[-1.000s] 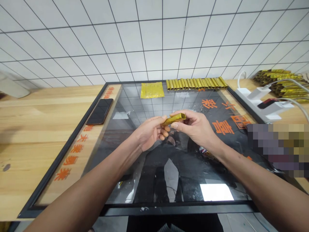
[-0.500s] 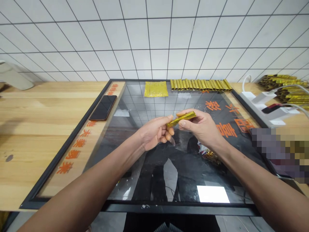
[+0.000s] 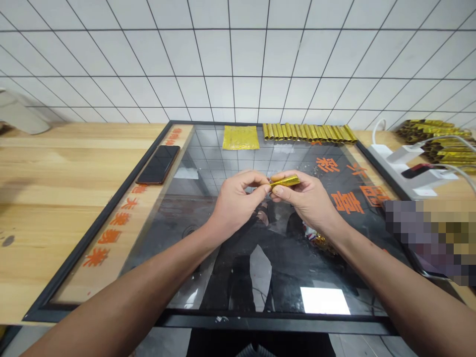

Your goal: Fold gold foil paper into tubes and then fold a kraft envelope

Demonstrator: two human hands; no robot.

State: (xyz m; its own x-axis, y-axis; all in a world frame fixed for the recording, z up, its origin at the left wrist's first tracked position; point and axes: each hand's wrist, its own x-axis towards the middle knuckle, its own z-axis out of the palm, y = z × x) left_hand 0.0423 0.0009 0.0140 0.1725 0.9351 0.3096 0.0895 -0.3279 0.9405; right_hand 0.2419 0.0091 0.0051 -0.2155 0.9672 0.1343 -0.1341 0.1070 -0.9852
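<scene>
A small gold foil tube [image 3: 285,182] is held between my two hands, above the middle of a black-framed glass panel [image 3: 186,277]. My right hand [image 3: 310,194] grips the tube's body between thumb and fingers, its right end sticking out. At the tube's left end, the thumb and fingertips of my left hand [image 3: 243,196] pinch together on the foil. Beyond my hands, at the panel's back edge, lies a flat yellow-gold foil sheet [image 3: 241,138]. To its right runs a row of similar gold tubes [image 3: 308,132], side by side.
On the panel's left edge rests a phone [image 3: 159,164]. A white power strip [image 3: 399,171] with plugs and cables stands at the right, before a pile of gold tubes [image 3: 442,141]. Crumpled gold foil scraps [image 3: 324,244] show near my right wrist. A tiled wall [image 3: 249,54] rises behind.
My left hand has turned over, from supporting the tube's left end with curled fingers to pinching that end from above. My right hand keeps its hold on the tube.
</scene>
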